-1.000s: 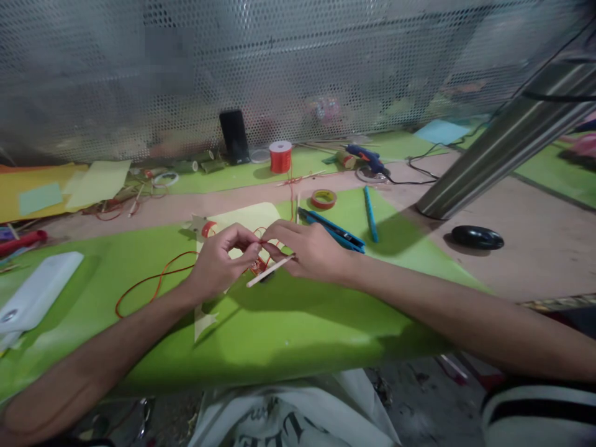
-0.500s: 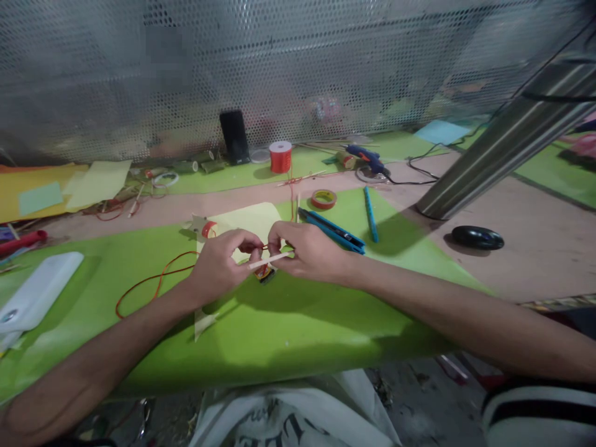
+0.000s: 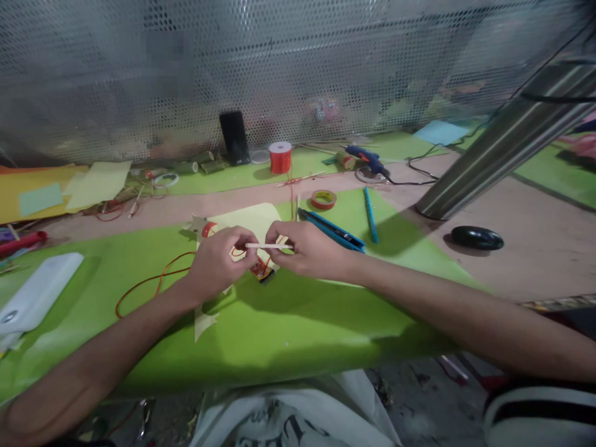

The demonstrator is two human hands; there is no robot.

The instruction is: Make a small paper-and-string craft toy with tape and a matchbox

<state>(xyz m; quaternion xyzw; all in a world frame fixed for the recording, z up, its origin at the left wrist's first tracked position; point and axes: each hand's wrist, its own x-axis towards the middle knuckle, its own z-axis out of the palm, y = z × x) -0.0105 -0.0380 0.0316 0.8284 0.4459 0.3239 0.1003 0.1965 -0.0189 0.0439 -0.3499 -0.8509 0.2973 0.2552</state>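
My left hand (image 3: pixel 215 266) and my right hand (image 3: pixel 311 248) meet over the green sheet (image 3: pixel 261 323), both pinched on a thin pale stick (image 3: pixel 269 246) held level between them. Red string (image 3: pixel 153 280) runs from under my left hand in loops across the sheet to the left. A pale yellow paper cut-out (image 3: pixel 251 218) lies under and behind the hands. Just below the stick a small dark and red piece (image 3: pixel 261 272) rests on the sheet; I cannot make out what it is.
A blue utility knife (image 3: pixel 333 231) and a blue pen (image 3: pixel 369 214) lie right of my hands, a tape roll (image 3: pixel 323 198) behind. A red thread spool (image 3: pixel 280 156), phone (image 3: pixel 234 136) and glue gun (image 3: pixel 367 158) stand at the back. A white box (image 3: pixel 40 292) lies left, a black mouse (image 3: pixel 477 237) right.
The stick went from slanting down to the left to lying level and a little higher. My left hand's fingers took hold of its left end.
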